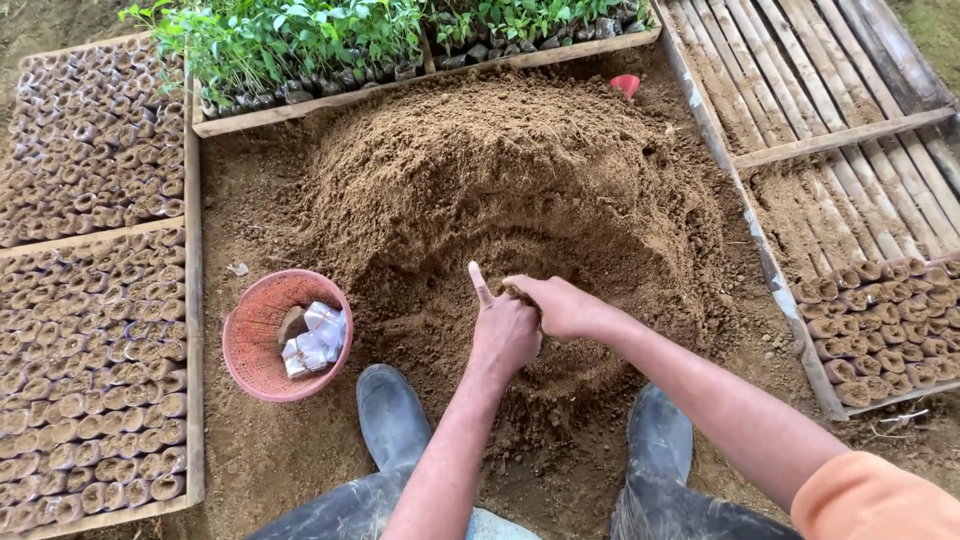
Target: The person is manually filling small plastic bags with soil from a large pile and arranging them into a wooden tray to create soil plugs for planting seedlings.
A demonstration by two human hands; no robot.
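A big heap of brown soil (pixel 500 170) lies in front of me, hollowed out at its near side. My left hand (pixel 503 332) is closed around something small that I cannot make out, with the thumb sticking up. My right hand (pixel 560 305) is cupped over the top of the left fist, with soil between its fingers. Both hands hover above the hollow in the soil. My two grey rubber boots (pixel 392 415) stand on either side of my arms.
A pink plastic basket (pixel 262 350) with folded clear bags stands at left. Wooden frames hold several soil-filled pots at left (pixel 95 330) and right (pixel 880 320). Green seedlings (pixel 300 40) line the back. A small red object (pixel 625 84) pokes from the soil. Bare wooden slats (pixel 830 100) lie at right.
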